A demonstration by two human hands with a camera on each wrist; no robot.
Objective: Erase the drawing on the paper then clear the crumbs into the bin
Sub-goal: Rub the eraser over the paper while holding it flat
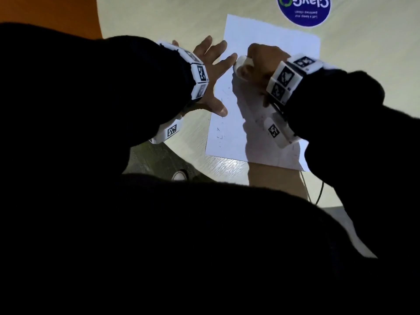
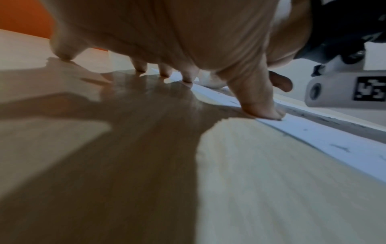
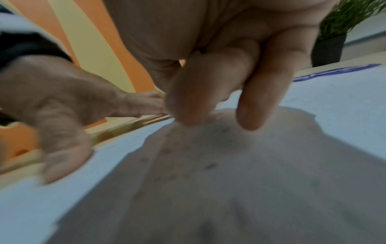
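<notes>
A white sheet of paper (image 1: 268,48) lies on the pale wooden table (image 1: 159,23), with faint pencil marks and dark eraser crumbs (image 1: 219,133) along its left side. My left hand (image 1: 211,71) is spread flat, its fingertips and thumb (image 2: 263,107) pressing the paper's left edge. My right hand (image 1: 261,64) grips a white eraser (image 1: 242,64) and holds it against the paper beside my left index finger. In the right wrist view the fingers (image 3: 188,105) curl down onto the sheet (image 3: 334,102); the eraser itself is hidden there.
A round blue sticker (image 1: 303,10) lies on the table beyond the paper. An orange surface (image 1: 45,12) shows at the far left. The table's near edge curves below the paper, with floor and a shoe (image 1: 179,175) under it. A potted plant (image 3: 334,38) stands behind.
</notes>
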